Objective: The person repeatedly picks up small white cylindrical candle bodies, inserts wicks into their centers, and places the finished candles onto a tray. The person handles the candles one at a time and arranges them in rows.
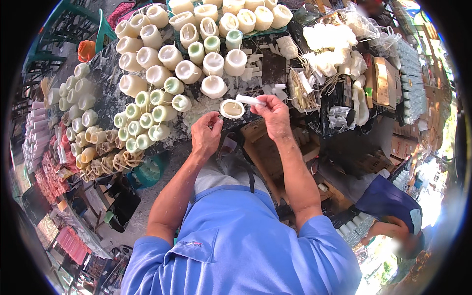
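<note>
Head camera is showing us pinching a white stick (250, 100) in our right hand (273, 115), its left end reaching the rim of a cream cup-shaped candle (232, 109) at the near edge of the dark table (107, 64). Our left hand (205, 132) is curling just left of that candle, and we cannot tell whether its fingers are gripping anything.

A candle workshop around you, rows of pale candles (188, 72) on your wax-flecked table (195, 111), bundled strands (298, 94), cardboard boxes (385, 81)
</note>
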A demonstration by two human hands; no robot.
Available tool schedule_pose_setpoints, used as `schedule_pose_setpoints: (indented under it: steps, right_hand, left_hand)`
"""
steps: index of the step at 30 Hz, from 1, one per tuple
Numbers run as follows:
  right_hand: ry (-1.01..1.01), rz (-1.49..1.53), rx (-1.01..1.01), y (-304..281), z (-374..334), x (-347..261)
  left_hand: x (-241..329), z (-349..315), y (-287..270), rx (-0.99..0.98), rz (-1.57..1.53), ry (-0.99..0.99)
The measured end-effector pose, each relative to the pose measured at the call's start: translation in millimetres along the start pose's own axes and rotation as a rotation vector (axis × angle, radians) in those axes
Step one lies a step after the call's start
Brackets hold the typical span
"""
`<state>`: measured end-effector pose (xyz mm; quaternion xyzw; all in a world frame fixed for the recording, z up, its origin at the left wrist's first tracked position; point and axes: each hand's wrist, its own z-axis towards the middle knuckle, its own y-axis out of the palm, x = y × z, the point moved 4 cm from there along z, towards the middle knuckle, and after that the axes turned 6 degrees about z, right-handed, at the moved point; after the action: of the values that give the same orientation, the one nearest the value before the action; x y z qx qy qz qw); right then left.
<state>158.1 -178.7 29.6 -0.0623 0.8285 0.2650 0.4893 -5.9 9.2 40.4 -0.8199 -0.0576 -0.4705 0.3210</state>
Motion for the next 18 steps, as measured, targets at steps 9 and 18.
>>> schedule_pose_setpoints:
  steps: [9, 18]
  right_hand:
    - [-0.190, -0.572, -0.014, 13.8, 0.0, 28.8]
    - [-0.401, -0.893, -0.066, 27.0, -10.5, 1.2]
  left_hand:
    - [-17.5, 17.3, 17.2, 0.036, -0.110, -0.006]
    - [-13.5, 31.5, 22.7, 0.024, -0.174, 0.013]
